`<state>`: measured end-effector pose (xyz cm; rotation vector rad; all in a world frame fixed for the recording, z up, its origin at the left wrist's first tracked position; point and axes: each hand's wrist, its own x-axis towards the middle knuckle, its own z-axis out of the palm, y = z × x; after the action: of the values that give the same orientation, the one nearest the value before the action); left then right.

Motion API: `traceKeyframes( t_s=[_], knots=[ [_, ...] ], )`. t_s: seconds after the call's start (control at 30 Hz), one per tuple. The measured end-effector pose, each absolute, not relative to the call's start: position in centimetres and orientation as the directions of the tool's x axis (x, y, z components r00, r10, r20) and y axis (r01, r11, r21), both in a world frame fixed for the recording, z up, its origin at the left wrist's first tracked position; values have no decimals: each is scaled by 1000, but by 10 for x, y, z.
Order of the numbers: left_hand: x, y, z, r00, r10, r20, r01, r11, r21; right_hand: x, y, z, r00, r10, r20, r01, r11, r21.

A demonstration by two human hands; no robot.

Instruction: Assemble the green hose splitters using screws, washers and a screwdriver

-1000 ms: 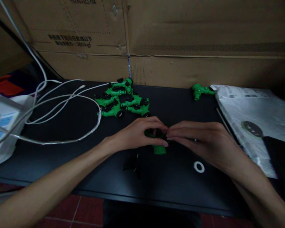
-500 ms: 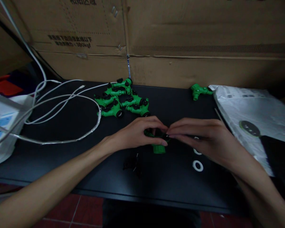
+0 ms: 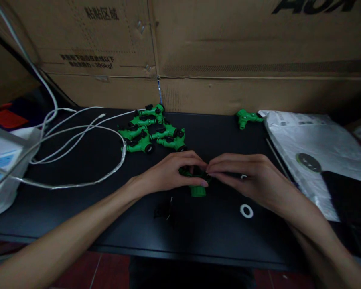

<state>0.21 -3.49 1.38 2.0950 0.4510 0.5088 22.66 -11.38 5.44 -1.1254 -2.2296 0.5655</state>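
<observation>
My left hand (image 3: pixel 171 172) is closed around a green hose splitter (image 3: pixel 198 192), thumb in front and fingers behind; its ribbed green collar points down toward me. At the splitter's right end, the fingertips of my right hand (image 3: pixel 249 174) are pinched together, and whatever they hold is hidden. Below my right hand lies a white ring washer (image 3: pixel 246 211), with another white piece (image 3: pixel 243 176) partly covered by the fingers. Some small black parts (image 3: pixel 162 210) rest on the table in front of my left hand, too dark to make out.
Several green splitters with black valve levers (image 3: pixel 141 143) are grouped behind my left hand. One more splitter (image 3: pixel 245 117) lies at the back right, beside a white plastic package (image 3: pixel 289 136) and a dark phone-like slab (image 3: pixel 349 200). White cables (image 3: pixel 78 185) loop at left; cardboard (image 3: pixel 228 52) stands behind.
The view has tilted up slightly and shifted a little. Both hands stay at the splitter; a black piece visible at my right fingertips before is now hidden.
</observation>
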Motion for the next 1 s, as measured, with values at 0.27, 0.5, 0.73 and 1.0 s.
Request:
traceKeyframes(
  t_s=[0.27,0.5,0.73,1.0],
  knots=[
    [2,-35,15,857,490,158,138,-513,847,225,-115,58,-506,809,299,554,571,-606],
    [1,-35,14,858,487,166,129,-516,847,227,-113,55,-515,805,295,547,574,-610],
    [1,-35,16,857,487,165,141,-532,835,248,-127,78,-304,921,245,653,389,-650],
    [2,-36,18,856,490,164,141,-526,838,312,-223,69,258,939,226,945,-197,-261]
  ],
)
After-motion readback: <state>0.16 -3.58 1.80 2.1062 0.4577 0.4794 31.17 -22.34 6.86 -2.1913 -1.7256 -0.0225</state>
